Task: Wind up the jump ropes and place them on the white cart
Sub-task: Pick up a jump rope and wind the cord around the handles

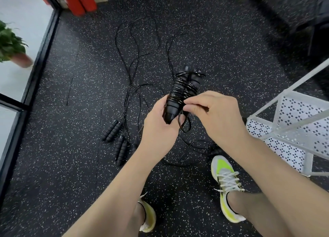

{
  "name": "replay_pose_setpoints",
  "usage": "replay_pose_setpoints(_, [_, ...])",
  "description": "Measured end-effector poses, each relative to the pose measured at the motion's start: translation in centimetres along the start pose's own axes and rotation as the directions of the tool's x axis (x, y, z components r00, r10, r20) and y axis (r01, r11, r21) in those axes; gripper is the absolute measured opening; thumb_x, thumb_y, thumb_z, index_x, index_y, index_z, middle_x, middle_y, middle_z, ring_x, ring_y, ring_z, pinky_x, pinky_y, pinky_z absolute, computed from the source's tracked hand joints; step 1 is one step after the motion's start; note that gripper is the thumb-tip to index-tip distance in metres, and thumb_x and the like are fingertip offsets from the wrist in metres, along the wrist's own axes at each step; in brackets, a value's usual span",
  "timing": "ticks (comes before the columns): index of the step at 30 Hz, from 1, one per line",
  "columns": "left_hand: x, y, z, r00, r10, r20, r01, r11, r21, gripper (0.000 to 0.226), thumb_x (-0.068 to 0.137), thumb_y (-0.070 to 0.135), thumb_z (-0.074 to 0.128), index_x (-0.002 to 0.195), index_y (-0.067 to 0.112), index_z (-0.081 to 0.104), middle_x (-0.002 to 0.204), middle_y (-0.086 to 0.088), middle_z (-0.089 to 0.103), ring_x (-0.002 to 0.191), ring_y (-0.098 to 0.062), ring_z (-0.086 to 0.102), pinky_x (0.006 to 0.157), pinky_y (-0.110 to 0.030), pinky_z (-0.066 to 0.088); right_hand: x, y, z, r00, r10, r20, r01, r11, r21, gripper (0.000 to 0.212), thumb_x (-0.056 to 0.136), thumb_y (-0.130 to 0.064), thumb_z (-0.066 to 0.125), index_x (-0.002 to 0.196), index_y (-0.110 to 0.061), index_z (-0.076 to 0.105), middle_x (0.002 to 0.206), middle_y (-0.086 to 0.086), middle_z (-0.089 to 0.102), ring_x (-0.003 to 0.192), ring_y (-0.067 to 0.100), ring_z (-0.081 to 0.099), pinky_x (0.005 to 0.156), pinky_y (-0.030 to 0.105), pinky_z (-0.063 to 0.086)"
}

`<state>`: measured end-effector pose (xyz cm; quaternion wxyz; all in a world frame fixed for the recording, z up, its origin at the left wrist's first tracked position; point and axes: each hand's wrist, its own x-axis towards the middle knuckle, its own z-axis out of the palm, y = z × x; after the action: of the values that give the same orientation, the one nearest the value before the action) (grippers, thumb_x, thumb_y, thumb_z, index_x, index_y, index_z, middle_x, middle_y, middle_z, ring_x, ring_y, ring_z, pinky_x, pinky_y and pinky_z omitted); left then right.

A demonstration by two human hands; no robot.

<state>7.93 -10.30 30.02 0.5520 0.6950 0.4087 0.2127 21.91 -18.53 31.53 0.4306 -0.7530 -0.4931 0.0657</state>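
Fingers of my right hand are curled tight, pinching the last slack of cord against the wound jump rope — I hold it there so the turns already laid cannot spring loose. My left hand wraps round the lower ends of the 2 handles, thumb side pressed to them, keeping the pair side by side as a core for the winding. The bundle sits between both hands, lifted off the floor and tilted away from me, coils stacked along the upper part of the handles. A small loop of cord hangs just below my right fingers; I judge this is the tail to be tucked under a turn, and that the winding of this rope is nearly done.

On the speckled floor lie 2 more pairs of handles and, near my left forearm, their cords trailing in long loops ahead of me — those ropes are not yet wound. The white cart stands to my right, close beside my right hand, so the finished bundle has a short way to go. Its perforated shelf shows no rope on the part I can see.
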Motion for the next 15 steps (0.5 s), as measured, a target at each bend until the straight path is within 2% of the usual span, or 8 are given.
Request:
replay_pose_setpoints(3, [-0.18, 0.03, 0.00, 1.000, -0.006, -0.012, 0.006, 1.000, 0.013, 0.055, 0.086, 0.026, 0.072, 0.139, 0.034, 0.057, 0.119, 0.014, 0.073, 0.114, -0.011, 0.067, 0.103, -0.042, 0.053, 0.09, -0.03, -0.26, 0.998, 0.048, 0.046, -0.051, 0.996, 0.069, 0.012, 0.083, -0.015, 0.081, 0.095, -0.016, 0.082, 0.088, -0.006, 0.072, 0.084, -0.004, 0.061, 0.080, 0.002, 0.040])
replay_pose_setpoints(6, [-0.33, 0.12, 0.01, 1.000, -0.007, -0.011, 0.007, 0.999, 0.032, 0.051, 0.089, 0.020, 0.074, 0.135, 0.037, 0.058, 0.115, 0.017, 0.074, 0.111, -0.008, 0.069, 0.103, -0.043, 0.053, 0.25, -0.15, -0.59, 0.989, 0.104, 0.102, -0.114, 0.989, 0.094, 0.012, 0.083, -0.016, 0.083, 0.095, -0.017, 0.082, 0.082, -0.013, 0.067, 0.075, -0.006, 0.061, 0.076, 0.008, 0.044])
replay_pose_setpoints(8, [-0.44, 0.30, 0.12, 1.000, -0.023, -0.003, 0.023, 1.000, 0.021, 0.051, 0.090, 0.015, 0.076, 0.132, 0.037, 0.059, 0.110, 0.018, 0.076, 0.106, -0.006, 0.070, 0.102, -0.041, 0.054, 0.43, -0.23, -0.62, 0.983, 0.128, 0.134, -0.135, 0.990, 0.047, 0.011, 0.083, -0.018, 0.082, 0.094, -0.019, 0.082, 0.083, -0.013, 0.065, 0.074, 0.000, 0.060, 0.078, 0.015, 0.047])
replay_pose_setpoints(11, [-0.56, 0.57, 0.22, 0.999, -0.038, 0.006, 0.038, 0.999, 0.020, 0.047, 0.089, 0.016, 0.078, 0.126, 0.041, 0.061, 0.103, 0.018, 0.077, 0.099, -0.007, 0.072, 0.098, -0.040, 0.056, 0.55, -0.38, -0.48, 0.970, 0.165, 0.178, -0.158, 0.986, -0.056, 0.008, 0.088, -0.024, 0.077, 0.093, -0.020, 0.078, 0.089, -0.008, 0.065, 0.081, 0.007, 0.057, 0.079, 0.021, 0.043])
replay_pose_setpoints(15, [-0.67, 0.67, 0.27, 0.999, -0.032, 0.003, 0.032, 0.999, 0.035, 0.049, 0.089, 0.015, 0.077, 0.125, 0.043, 0.061, 0.103, 0.021, 0.077, 0.099, -0.005, 0.072, 0.097, -0.039, 0.056, 0.41, -0.13, -0.26, 0.961, 0.160, 0.225, -0.129, 0.981, -0.148, 0.011, 0.091, -0.031, 0.073, 0.089, -0.021, 0.072, 0.089, -0.006, 0.063, 0.084, 0.014, 0.059, 0.081, 0.034, 0.048])
